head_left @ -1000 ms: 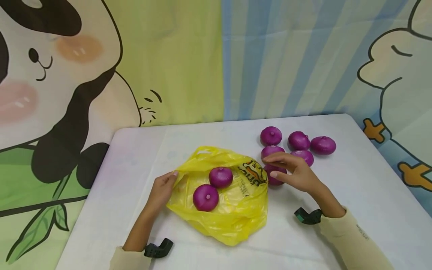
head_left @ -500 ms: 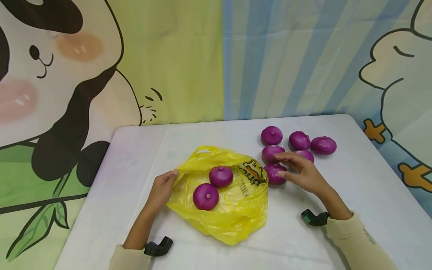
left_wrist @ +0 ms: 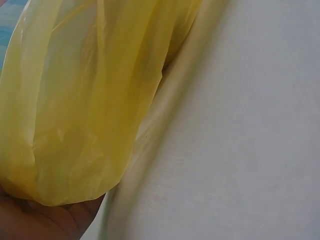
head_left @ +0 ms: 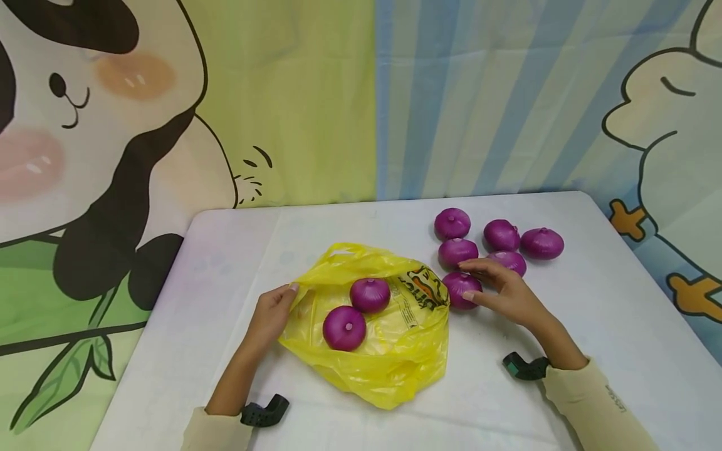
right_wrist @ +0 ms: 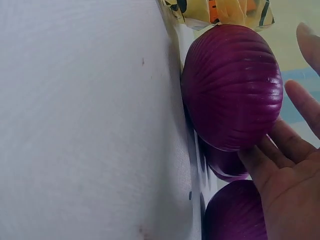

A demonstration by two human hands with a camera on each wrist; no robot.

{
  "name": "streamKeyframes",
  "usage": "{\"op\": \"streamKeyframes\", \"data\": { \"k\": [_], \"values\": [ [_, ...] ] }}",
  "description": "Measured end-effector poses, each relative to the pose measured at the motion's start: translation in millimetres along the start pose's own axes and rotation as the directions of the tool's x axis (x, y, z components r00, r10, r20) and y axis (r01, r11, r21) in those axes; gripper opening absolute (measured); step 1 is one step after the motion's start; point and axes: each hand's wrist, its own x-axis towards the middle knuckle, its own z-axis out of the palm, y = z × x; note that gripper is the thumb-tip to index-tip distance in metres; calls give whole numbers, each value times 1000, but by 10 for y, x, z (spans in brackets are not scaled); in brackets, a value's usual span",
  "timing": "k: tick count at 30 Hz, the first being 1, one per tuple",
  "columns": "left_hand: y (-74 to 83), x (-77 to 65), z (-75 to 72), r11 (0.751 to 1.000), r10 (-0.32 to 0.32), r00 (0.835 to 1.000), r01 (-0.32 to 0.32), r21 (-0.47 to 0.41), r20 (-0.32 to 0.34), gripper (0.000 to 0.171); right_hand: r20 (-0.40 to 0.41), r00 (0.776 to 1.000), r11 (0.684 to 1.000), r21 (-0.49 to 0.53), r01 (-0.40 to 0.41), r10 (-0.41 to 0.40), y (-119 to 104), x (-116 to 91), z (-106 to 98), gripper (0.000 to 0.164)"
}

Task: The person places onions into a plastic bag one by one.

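Observation:
My left hand pinches the left rim of a yellow plastic bag, which lies with its mouth spread wide. Two purple onions rest inside, one toward the back and one nearer the front. In the left wrist view the bag's thin film covers most of that hand's fingers. At the bag's right edge sits another onion. Around its right side my right hand reaches, thumb and fingers spread. The right wrist view has the fingers beside this onion, with the thumb standing off it.
Several more onions are grouped behind the right hand, among them one at the back left and one at the far right. They all lie on a white-covered table. A cartoon-printed curtain hangs behind its back edge.
My right hand has shifted slightly right, so the onion beside the bag shows more between thumb and fingers. The left hand and the bag have stayed put.

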Motion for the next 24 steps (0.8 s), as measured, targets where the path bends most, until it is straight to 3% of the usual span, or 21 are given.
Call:
{"op": "streamKeyframes", "data": {
  "k": [7,15,18,24],
  "values": [
    [1,-6,2,1000,7,1000,-7,-15,5,44,80,997,1000,4,-24,24,149,-18,11,59],
    [58,-31,-9,1000,-14,1000,14,-12,11,43,175,977,992,-45,-117,123,128,-43,35,75],
    [-15,-6,4,1000,8,1000,-8,-1,0,46,170,979,993,-51,-107,114,128,-39,36,72],
    [-12,-9,7,1000,6,1000,-6,-5,6,46,163,984,997,-54,-58,66,142,-34,36,64]
  ]
}}
